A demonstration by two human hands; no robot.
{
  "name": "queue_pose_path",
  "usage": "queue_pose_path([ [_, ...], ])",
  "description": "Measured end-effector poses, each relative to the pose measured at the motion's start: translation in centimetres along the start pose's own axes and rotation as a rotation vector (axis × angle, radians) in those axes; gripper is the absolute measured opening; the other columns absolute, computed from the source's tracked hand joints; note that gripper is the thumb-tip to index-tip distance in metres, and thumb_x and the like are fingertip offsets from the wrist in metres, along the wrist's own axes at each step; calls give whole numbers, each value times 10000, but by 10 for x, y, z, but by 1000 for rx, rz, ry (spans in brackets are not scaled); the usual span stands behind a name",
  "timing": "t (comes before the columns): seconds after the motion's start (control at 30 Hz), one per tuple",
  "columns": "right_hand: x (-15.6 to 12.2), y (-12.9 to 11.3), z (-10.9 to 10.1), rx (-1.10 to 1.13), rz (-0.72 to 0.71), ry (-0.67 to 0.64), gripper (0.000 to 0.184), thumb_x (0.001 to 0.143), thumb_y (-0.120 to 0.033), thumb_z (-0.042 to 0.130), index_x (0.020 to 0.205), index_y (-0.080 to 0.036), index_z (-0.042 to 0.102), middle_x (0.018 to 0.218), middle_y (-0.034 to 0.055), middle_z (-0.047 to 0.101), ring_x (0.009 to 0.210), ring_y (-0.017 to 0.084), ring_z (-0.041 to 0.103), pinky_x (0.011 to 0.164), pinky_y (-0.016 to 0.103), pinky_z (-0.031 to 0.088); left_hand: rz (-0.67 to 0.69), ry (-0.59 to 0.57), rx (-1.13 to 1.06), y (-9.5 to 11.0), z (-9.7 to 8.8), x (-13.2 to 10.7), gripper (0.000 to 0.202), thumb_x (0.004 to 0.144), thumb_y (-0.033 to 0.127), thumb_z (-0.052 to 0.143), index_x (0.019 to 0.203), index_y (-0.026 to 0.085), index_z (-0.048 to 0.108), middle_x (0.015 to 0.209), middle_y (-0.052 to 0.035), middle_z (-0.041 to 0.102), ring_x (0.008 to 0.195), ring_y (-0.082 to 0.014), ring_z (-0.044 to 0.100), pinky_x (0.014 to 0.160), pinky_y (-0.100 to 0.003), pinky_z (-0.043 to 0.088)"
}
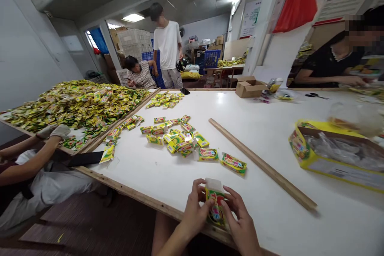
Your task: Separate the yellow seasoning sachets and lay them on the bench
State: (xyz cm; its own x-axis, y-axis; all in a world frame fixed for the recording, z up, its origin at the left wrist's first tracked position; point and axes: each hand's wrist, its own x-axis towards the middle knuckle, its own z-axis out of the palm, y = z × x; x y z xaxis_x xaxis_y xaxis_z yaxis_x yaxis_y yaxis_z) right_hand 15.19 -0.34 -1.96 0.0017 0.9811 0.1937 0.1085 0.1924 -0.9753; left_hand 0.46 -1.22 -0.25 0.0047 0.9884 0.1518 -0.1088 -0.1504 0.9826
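Observation:
Between my two hands, at the table's near edge, is a small printed carton point(215, 208) in yellow, green and red. A whitish translucent piece point(214, 185) sticks out of its far end. My left hand point(195, 206) grips the carton's left side, thumb on its front. From the right, my right hand point(239, 216) holds the same carton, its thumb also on the printed face. Just beyond my hands lie two similar cartons, one flat green and yellow box point(234, 163) and another box point(207, 154) with a white end flap. A loose cluster of cartons point(180, 140) lies farther left.
A wooden strip point(261, 162) crosses the white table point(285, 216). To the right stands a yellow display box point(342, 168) holding clear plastic. A heap of cartons point(90, 100) fills the left table, beside a gloved co-worker's hands point(55, 131). Farther back are an open cardboard box point(250, 87) and scissors point(316, 95).

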Motion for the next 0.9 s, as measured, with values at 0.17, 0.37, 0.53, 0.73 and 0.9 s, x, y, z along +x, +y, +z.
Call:
queue_pose_path([
  [0.17,7,-9,-5,-42,-7,-124,354,845,-497,573,1032,-206,644,1023,79,671,839,233,659,704,287,559,-38,-75,23,7,-2,3,176,822,224,616,987,186,565,862,-19,641,719,-140,598,649,-235,451],
  [0.37,25,-14,-9,-56,-107,-125,359,844,-531,583,857,-190,693,983,94,663,910,255,625,795,314,520,26,-41,21,7,-1,5,133,839,174,571,970,179,587,970,-52,655,916,-193,612,820,-303,478],
  [0.53,21,-12,-4,19,-72,-57,379,844,-521,603,1032,-195,643,958,83,666,876,237,633,763,318,531,69,-26,1,9,0,2,311,870,166,534,1167,234,469,1035,-46,652,949,-188,622,857,-334,484],
  [0.73,12,-23,-4,-56,-172,-87,251,875,-441,599,909,-209,690,984,67,660,952,228,607,805,295,500,106,5,199,17,0,5,128,868,253,572,935,170,642,959,-71,679,909,-204,632,835,-320,486],
  [0.9,14,-30,-1,-89,-108,-72,255,873,-444,595,906,-202,670,888,46,665,801,203,616,726,282,492,52,56,171,20,4,7,139,836,280,611,917,169,634,869,-47,677,819,-181,622,760,-287,483],
])
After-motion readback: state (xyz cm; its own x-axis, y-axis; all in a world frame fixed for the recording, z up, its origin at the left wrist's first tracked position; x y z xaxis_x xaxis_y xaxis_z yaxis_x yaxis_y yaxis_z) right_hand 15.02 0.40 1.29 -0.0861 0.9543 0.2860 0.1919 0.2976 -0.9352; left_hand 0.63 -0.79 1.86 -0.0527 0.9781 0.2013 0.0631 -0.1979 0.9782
